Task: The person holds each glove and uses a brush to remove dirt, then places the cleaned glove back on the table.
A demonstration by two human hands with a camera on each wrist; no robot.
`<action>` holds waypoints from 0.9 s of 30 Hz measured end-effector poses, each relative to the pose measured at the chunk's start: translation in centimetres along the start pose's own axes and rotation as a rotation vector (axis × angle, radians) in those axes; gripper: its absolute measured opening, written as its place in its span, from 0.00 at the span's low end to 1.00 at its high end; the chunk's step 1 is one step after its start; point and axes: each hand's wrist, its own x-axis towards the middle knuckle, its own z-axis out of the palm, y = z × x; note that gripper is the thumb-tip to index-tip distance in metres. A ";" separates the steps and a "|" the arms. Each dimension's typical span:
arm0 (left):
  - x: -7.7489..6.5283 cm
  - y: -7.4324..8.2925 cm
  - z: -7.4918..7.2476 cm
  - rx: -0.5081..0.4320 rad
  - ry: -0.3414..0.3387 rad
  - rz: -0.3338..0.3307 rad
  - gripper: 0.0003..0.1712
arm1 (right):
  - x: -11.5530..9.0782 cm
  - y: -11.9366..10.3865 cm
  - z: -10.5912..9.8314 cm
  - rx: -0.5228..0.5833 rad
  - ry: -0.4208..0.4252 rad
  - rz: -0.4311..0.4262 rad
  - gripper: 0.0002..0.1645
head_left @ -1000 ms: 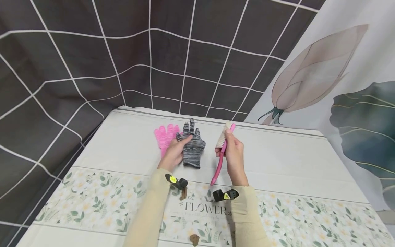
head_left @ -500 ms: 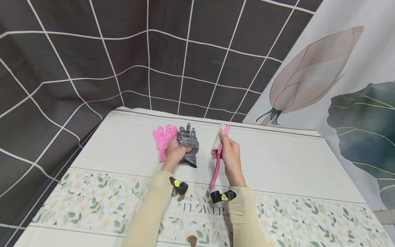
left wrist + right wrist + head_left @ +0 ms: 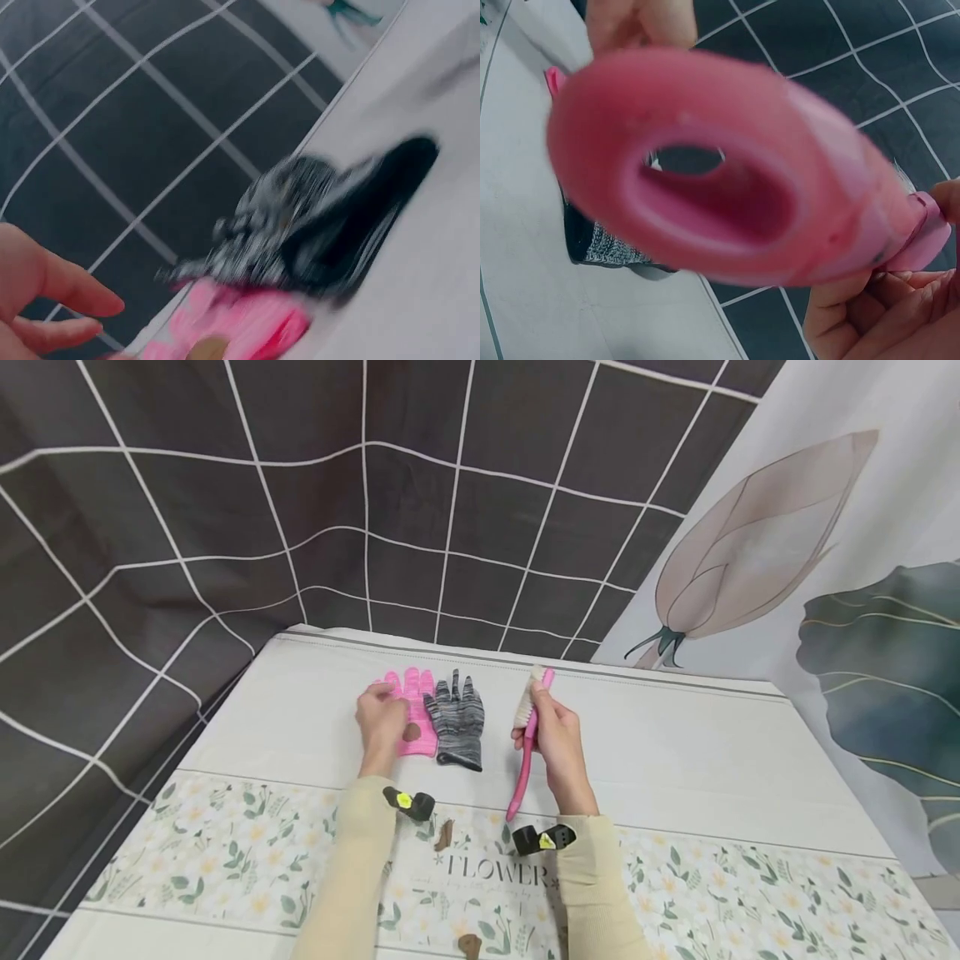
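My left hand (image 3: 381, 722) is at the left edge of a pink knit glove (image 3: 423, 745), with its fingers loosely bent. The left wrist view shows its fingertips (image 3: 109, 301) apart from the gloves; that view is blurred. A round brown patch (image 3: 412, 732) shows on the pink glove. Beside it, partly overlapping it, lies a grey-and-black striped knit glove (image 3: 459, 720), its dark cuff toward me. Off to the right, my right hand (image 3: 557, 735) grips a pink scrub brush (image 3: 520, 785) near its white bristles. In the right wrist view, the brush's holed handle end (image 3: 705, 247) covers much of the scene.
Two brown irregular pieces, one small (image 3: 444, 835) and one nearer me (image 3: 469, 945), lie on the flower-printed tablecloth (image 3: 720, 893). A dark grid-patterned curtain (image 3: 420, 527) hangs behind the table, with a leaf-printed white one (image 3: 757, 610) at the right.
My left hand has set down the striped glove, released it and moved left to the pink glove. The brown patch has come into view. The right hand keeps its grip on the brush.
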 end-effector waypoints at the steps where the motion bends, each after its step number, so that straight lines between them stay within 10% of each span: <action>1: 0.2 -0.1 -0.5 0.013 0.025 -0.012 0.27 | 0.0 0.0 0.0 0.002 0.002 0.003 0.33; 8: 0.6 -0.7 -2.1 0.119 -0.054 -0.065 0.30 | 0.0 0.0 -0.1 0.031 0.010 0.014 0.34; 14: 1.3 -1.4 -1.2 -0.107 -0.113 -0.133 0.11 | 0.1 0.6 0.0 0.006 -0.018 0.015 0.33; 17: 1.6 -1.6 -1.1 -0.188 -0.137 -0.189 0.20 | 0.0 0.6 0.3 -0.001 -0.026 0.027 0.33; 24: 1.0 -0.6 -1.8 -0.843 -0.436 -0.406 0.35 | -0.3 0.6 0.7 -0.049 -0.038 0.050 0.34; 27: 0.7 -0.1 -2.3 -0.970 -0.525 -0.477 0.32 | -0.4 0.7 0.8 -0.076 -0.046 0.058 0.34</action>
